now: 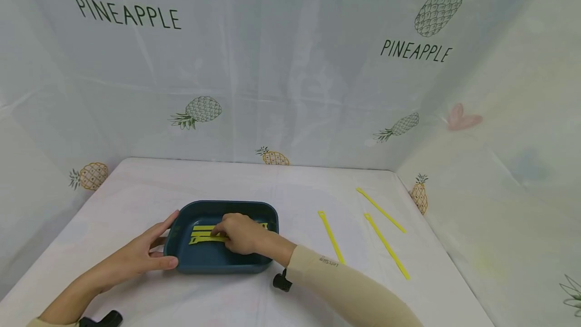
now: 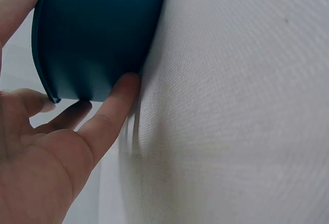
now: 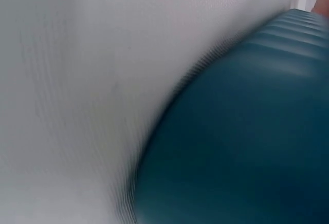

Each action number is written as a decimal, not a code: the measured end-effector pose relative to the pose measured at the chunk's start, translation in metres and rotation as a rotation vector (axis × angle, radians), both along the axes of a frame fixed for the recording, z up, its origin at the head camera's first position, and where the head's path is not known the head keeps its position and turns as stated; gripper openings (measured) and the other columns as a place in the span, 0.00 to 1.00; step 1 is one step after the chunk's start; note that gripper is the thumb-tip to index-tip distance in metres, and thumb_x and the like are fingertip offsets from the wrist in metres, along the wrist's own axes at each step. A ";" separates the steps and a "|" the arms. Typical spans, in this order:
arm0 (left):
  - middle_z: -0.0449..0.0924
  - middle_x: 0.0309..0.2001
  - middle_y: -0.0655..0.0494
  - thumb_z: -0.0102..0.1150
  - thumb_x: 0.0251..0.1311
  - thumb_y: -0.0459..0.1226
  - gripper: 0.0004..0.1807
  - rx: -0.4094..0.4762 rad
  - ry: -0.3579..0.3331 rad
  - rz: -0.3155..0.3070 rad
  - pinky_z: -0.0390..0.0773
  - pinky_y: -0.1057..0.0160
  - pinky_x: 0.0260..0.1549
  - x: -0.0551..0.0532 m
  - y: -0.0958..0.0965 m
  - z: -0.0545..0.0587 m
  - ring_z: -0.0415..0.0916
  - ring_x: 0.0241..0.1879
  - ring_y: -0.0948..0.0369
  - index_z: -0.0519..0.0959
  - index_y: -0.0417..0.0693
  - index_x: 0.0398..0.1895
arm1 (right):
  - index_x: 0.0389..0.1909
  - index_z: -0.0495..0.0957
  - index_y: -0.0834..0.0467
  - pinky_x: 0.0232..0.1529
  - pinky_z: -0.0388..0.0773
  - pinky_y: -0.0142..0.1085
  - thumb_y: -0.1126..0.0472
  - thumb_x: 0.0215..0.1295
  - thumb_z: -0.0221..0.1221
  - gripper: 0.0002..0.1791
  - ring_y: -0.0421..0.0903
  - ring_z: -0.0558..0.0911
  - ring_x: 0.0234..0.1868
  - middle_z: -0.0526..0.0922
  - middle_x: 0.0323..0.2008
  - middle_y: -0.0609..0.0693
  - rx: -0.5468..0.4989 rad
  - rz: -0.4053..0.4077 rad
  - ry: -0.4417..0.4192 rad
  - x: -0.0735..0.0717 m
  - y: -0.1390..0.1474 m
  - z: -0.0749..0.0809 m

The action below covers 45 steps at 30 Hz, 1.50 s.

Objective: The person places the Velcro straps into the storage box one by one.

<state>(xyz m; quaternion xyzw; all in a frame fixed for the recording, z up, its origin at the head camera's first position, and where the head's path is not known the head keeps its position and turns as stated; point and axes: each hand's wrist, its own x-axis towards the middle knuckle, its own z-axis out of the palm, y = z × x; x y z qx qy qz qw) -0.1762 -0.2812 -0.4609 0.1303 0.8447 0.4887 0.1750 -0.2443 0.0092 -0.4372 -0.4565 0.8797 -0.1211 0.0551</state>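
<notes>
A dark blue rectangular tray (image 1: 218,266) sits on the table, left of centre. At its left end my left hand (image 1: 140,251) spreads fingers and thumb against the outer wall; the left wrist view shows those fingertips along the blue wall (image 2: 97,29). My right hand (image 1: 242,233) reaches into the tray over its right side, fingers bent down. Its fingertips pinch at a yellow strip (image 1: 199,240) with a flared, notched end. Several such flat strips lie side by side there, partly hidden by the hand. In the right wrist view the tray wall (image 3: 247,131) is blurred.
Right of the tray three thin yellow strips lie apart on the white-covered table: one nearest the tray (image 1: 332,237), one farther right (image 1: 387,246), one at the back (image 1: 380,210). A pineapple-print curtain (image 1: 290,64) stands behind the table and along its sides.
</notes>
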 end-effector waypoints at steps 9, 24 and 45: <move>0.38 0.83 0.30 0.69 0.71 0.42 0.59 0.021 0.004 -0.002 0.81 0.68 0.50 0.002 0.000 0.002 0.57 0.74 0.26 0.34 0.63 0.89 | 0.60 0.88 0.53 0.39 0.71 0.19 0.70 0.73 0.63 0.19 0.32 0.75 0.38 0.84 0.42 0.43 0.028 0.001 0.029 0.002 -0.003 -0.005; 0.40 0.83 0.31 0.69 0.70 0.44 0.59 -0.003 0.004 0.002 0.81 0.67 0.49 -0.001 -0.001 -0.003 0.59 0.74 0.28 0.35 0.68 0.89 | 0.59 0.89 0.52 0.39 0.70 0.19 0.69 0.72 0.64 0.18 0.32 0.75 0.37 0.83 0.40 0.42 0.033 -0.011 0.068 -0.002 -0.003 -0.011; 0.37 0.84 0.30 0.69 0.71 0.43 0.59 0.006 -0.022 -0.004 0.81 0.67 0.50 -0.001 0.000 0.001 0.57 0.75 0.27 0.33 0.66 0.88 | 0.61 0.87 0.53 0.40 0.72 0.20 0.64 0.74 0.65 0.17 0.33 0.77 0.39 0.85 0.46 0.46 -0.021 -0.027 0.079 0.003 0.034 0.028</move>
